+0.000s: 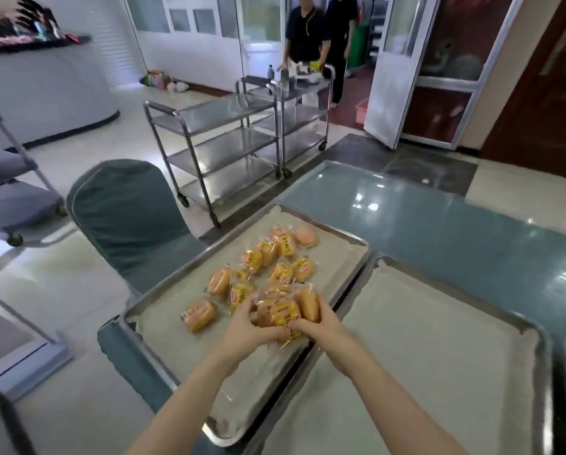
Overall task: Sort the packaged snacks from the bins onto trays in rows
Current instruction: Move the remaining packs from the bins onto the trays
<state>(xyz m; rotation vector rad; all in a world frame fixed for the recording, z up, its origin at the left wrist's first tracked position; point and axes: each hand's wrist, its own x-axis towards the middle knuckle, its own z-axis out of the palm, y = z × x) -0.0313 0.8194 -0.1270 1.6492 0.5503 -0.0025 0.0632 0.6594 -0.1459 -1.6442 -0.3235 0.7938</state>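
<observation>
Since the loose packets (252,259) on the left tray (163,310) lie in a heap, not rows, I'd say sorting has barely started. At centre frame the left hand (252,326) curls its fingers round 1 bunch of wrapped buns (285,311), and the right hand (319,325) grips the other side, low over the tray. Next move probably needs them laid out 1 by 1 in lines, maybe on the second tray (439,339) at lower right.
</observation>
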